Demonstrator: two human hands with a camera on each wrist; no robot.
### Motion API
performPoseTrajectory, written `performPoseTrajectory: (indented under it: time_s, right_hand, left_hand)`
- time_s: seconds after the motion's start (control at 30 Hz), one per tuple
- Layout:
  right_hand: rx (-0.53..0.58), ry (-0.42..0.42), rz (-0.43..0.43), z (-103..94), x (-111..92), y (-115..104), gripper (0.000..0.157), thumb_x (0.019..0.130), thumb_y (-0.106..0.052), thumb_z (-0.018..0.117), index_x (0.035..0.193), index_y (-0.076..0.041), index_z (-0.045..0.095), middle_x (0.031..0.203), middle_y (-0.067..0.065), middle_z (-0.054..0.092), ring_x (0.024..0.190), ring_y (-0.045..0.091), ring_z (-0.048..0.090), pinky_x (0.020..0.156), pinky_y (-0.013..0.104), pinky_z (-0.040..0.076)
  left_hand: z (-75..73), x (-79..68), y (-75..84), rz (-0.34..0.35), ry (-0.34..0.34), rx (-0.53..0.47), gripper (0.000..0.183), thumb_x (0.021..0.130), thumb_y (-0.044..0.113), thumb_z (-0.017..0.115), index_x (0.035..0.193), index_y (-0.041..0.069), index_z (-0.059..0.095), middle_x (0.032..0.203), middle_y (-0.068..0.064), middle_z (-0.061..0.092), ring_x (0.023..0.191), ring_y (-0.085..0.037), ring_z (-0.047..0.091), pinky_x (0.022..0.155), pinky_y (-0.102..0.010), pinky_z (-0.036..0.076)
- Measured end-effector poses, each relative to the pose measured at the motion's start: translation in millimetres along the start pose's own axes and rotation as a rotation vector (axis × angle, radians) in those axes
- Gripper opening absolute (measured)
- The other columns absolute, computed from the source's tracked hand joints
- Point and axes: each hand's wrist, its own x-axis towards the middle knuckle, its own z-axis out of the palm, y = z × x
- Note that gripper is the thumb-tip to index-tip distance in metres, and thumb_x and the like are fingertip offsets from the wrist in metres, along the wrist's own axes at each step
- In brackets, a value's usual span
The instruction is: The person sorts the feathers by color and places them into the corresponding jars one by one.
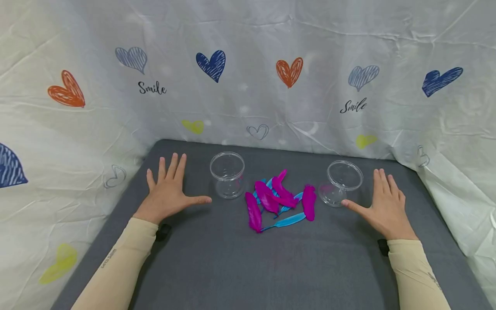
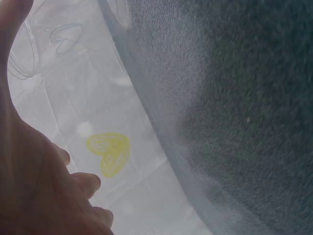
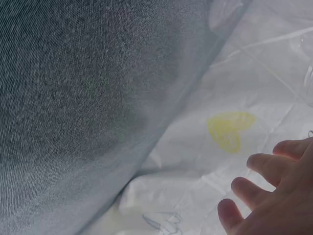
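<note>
Magenta feathers (image 1: 266,198) and blue feathers (image 1: 290,220) lie in a loose, overlapping pile on the grey tabletop. To the left of the pile stands a clear plastic cup (image 1: 228,183); a second clear cup (image 1: 341,183) stands to its right. My left hand (image 1: 166,196), fingers spread and straight, is left of the first cup and holds nothing. Beside the second cup is my right hand (image 1: 387,209), also with straight fingers and nothing held; its thumb tip appears at the cup's lower edge, and I cannot tell whether they touch.
The grey table (image 1: 248,267) runs back to a white curtain (image 1: 248,99) printed with hearts and words. That curtain also hangs along the left and right sides. A dark wrist strap piece (image 1: 163,232) shows beneath the left wrist.
</note>
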Motion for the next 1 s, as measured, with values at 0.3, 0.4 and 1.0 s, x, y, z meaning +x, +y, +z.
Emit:
performPoseTrajectory:
  time_s: [0.3,0.4,1.0]
  right_hand:
    - [0.007,-0.004,0.009,-2.2,0.4,-4.2,0.136,0.086,-0.079,0.073,0.173,-0.001,0.003,0.18,0.028,0.007,0.164,0.057,0.009,0.118,0.083,0.015]
    - [0.008,-0.002,0.009,-3.2,-0.1,-5.5,0.136,0.086,-0.079,0.073,0.172,0.0,0.004,0.18,0.027,0.007,0.164,0.057,0.01,0.118,0.083,0.015]
    - [0.095,0.104,-0.084,-8.2,4.2,-62.9,0.134,0.083,-0.074,0.079,0.174,-0.006,0.008,0.181,0.021,0.014,0.167,0.049,0.007,0.124,0.079,0.011]
  left_hand:
    - [2.7,-2.3,1.0,-0.008,-0.014,-0.025,0.149,0.072,0.096,0.069,0.171,0.026,-0.019,0.18,-0.005,-0.022,0.164,-0.043,-0.029,0.119,-0.084,-0.018]
    - [3.0,-2.0,2.8,-0.007,-0.007,-0.04,0.149,0.072,0.096,0.069,0.171,0.027,-0.02,0.18,-0.004,-0.022,0.164,-0.042,-0.03,0.12,-0.083,-0.019]
    - [23.3,19.8,50.5,0.035,0.034,-0.265,0.155,0.064,0.092,0.08,0.169,0.038,-0.02,0.182,0.01,-0.015,0.169,-0.031,-0.02,0.13,-0.076,-0.005]
